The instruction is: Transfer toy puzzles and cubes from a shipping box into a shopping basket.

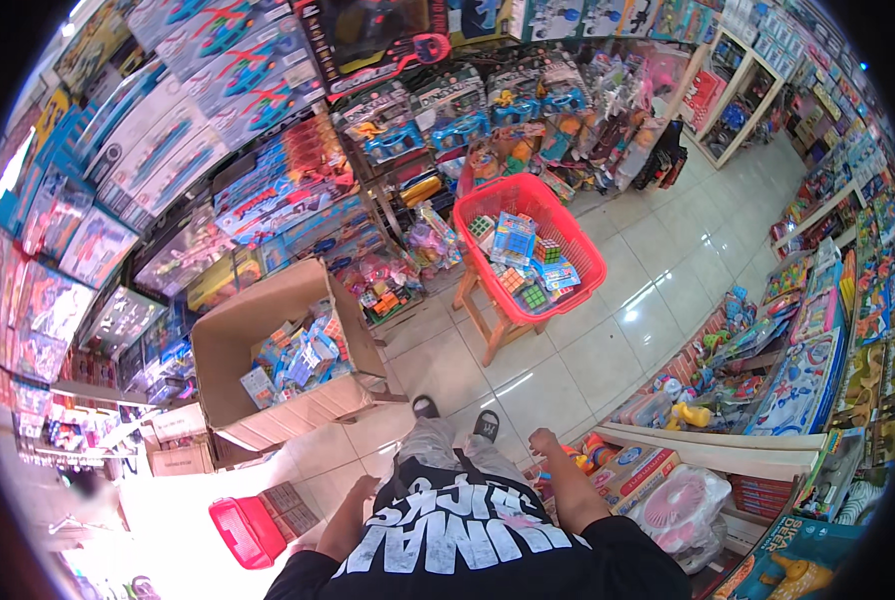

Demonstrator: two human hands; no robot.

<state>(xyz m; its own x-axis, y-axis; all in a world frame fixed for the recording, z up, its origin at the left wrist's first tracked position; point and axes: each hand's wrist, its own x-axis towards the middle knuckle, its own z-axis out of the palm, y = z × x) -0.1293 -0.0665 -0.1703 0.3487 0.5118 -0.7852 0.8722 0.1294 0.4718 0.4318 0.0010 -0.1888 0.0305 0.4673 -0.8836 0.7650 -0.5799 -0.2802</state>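
1. Right hand (543, 441), lower centre-right of frame, was a loose fist w/ nothing in it, just beside toy packs on the shelf edge (668, 437).
2. Left hand (364, 489), lower centre, hung open by the hip, empty.
3. Cardboard box (230, 350) of blue packs sat left of centre.
4. Red basket (568, 235) w/ puzzle cubes rested on a wooden stool (480, 318), upper centre.
5. Small red basket (246, 530) lay on floor, lower left.

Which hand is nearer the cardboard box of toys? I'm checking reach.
Left. The left hand hangs just below the cardboard box; the right hand is farther off, across the legs.
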